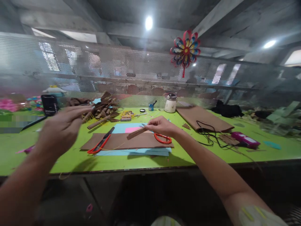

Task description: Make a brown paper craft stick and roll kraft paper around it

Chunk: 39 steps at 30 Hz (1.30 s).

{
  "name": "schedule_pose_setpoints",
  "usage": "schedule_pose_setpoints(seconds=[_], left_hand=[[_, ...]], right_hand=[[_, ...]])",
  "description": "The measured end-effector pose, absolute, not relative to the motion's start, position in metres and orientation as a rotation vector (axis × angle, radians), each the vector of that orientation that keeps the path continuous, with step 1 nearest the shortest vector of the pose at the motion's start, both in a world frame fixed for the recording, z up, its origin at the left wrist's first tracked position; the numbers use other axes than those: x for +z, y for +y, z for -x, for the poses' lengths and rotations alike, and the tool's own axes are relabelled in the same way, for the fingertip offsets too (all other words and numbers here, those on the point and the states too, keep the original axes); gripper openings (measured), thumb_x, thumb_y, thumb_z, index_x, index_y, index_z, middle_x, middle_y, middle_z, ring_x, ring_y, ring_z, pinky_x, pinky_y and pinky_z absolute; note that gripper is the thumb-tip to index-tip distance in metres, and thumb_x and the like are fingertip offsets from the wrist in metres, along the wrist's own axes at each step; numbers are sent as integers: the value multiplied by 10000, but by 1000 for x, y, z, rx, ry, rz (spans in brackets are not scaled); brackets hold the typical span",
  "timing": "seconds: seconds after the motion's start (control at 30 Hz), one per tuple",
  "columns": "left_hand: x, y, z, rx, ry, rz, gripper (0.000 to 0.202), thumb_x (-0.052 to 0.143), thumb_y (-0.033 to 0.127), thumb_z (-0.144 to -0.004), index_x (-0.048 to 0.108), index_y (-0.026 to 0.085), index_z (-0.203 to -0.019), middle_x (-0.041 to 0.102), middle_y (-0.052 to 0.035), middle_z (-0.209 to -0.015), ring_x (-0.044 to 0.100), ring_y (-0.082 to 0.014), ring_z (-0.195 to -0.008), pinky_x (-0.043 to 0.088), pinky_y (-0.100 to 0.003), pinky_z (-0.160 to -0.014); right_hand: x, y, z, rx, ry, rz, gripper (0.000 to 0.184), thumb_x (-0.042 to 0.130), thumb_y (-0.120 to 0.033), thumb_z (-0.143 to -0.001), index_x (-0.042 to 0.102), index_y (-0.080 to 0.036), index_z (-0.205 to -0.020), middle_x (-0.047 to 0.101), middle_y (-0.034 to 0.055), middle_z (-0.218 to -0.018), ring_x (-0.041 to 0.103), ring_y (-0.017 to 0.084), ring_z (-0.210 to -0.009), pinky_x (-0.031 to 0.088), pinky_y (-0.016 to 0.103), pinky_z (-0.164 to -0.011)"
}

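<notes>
My right hand (162, 126) is closed, its fingertips pinching a narrow brown paper strip (136, 133) that slants down to the left. A small metallic tip shows by these fingers; I cannot tell what it belongs to. Just below the hand is an orange scissor handle (162, 138), the rest mostly hidden. My left hand (58, 131) is raised at the left, blurred, its fingers pointing right; whether they grip anything is unclear. Orange-handled scissors (100, 145) lie across a folded brown sheet (117, 142), which rests on light blue paper (138, 153). A thin yellow thread (116, 147) crosses the brown sheet.
Brown paper rolls (101, 121) are heaped behind my left hand, beside a phone (49, 105). A white bottle (170, 103) and blue jar (150, 107) stand at the back. Rightward are a large brown sheet (204, 117), a black cord (213, 138) and a purple device (245, 140).
</notes>
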<state>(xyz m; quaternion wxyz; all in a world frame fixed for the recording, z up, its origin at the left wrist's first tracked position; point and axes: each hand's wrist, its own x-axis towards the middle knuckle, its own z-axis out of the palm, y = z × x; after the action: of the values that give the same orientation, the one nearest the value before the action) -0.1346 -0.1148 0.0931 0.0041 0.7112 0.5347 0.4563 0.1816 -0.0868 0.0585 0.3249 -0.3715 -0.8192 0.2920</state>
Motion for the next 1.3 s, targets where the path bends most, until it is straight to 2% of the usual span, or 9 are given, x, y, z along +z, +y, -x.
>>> schedule_pose_setpoints(seconds=[0.17, 0.3, 0.4, 0.47, 0.53, 0.6, 0.7, 0.9, 1.3], left_hand=[[89, -69, 92, 1267, 1145, -1852, 509, 522, 356, -763, 538, 108, -1207, 706, -80, -744, 646, -213, -776, 477, -329, -731], [66, -71, 124, 1039, 1601, -2047, 379, 546, 405, -763, 668, 143, -1008, 460, 59, -369, 465, -133, -411, 348, -231, -476], [59, -98, 151, 990, 1793, -2005, 386, 595, 490, -728, 690, 189, -949, 579, 38, -507, 528, -148, -530, 380, -233, -516], [63, -111, 152, 1028, 1764, -1984, 368, 646, 470, -697, 690, 229, -972, 702, -1, -804, 605, -186, -781, 442, -258, -666], [70, -114, 136, 1047, 1512, -2057, 359, 623, 440, -732, 668, 262, -1040, 676, -23, -1068, 583, -199, -979, 440, -275, -798], [76, -108, 107, 917, 1231, -2223, 357, 597, 428, -755, 660, 257, -1062, 631, -41, -1164, 554, -200, -1053, 421, -275, -855], [74, -91, 61, 595, 1028, -2355, 391, 553, 442, -784, 630, 247, -1113, 665, -56, -1056, 598, -196, -909, 439, -262, -746], [57, -66, 24, 278, 887, -2444, 339, 436, 442, -852, 626, 169, -924, 624, -12, -600, 548, -139, -549, 375, -231, -560], [40, -38, 31, 269, 888, -2465, 283, 461, 393, -800, 579, 164, -682, 549, 4, -585, 455, -113, -538, 289, -226, -517]], right_hand=[[48, -79, -171, 783, -2129, 1014, 368, 514, -466, -812, 563, -140, -648, 359, -59, -483, 284, 62, -449, 196, 219, -440], [38, -76, -183, 872, -2026, 1016, 389, 537, -506, -789, 556, -143, -650, 330, -70, -467, 260, 60, -431, 180, 216, -428], [35, -76, -188, 954, -1962, 995, 372, 540, -495, -795, 552, -150, -658, 349, -71, -450, 265, 62, -414, 183, 217, -417], [35, -78, -186, 970, -1995, 961, 361, 537, -485, -806, 569, -148, -682, 370, -68, -451, 279, 63, -414, 196, 219, -423], [37, -80, -180, 946, -2070, 907, 364, 521, -481, -822, 584, -145, -699, 393, -62, -462, 301, 65, -426, 216, 219, -437], [39, -83, -173, 896, -2135, 854, 378, 493, -481, -843, 583, -145, -699, 419, -54, -481, 329, 66, -444, 241, 217, -458], [40, -86, -167, 839, -2175, 838, 417, 456, -499, -860, 557, -145, -666, 435, -49, -494, 357, 67, -463, 272, 211, -485], [30, -80, -177, 803, -2153, 935, 463, 428, -529, -864, 529, -145, -626, 444, -44, -480, 370, 69, -455, 305, 210, -494], [28, -141, -349, 343, -1686, 1465, 359, 544, -477, -805, 690, -162, -895, 483, -22, -480, 390, 105, -419, 301, 236, -404]])
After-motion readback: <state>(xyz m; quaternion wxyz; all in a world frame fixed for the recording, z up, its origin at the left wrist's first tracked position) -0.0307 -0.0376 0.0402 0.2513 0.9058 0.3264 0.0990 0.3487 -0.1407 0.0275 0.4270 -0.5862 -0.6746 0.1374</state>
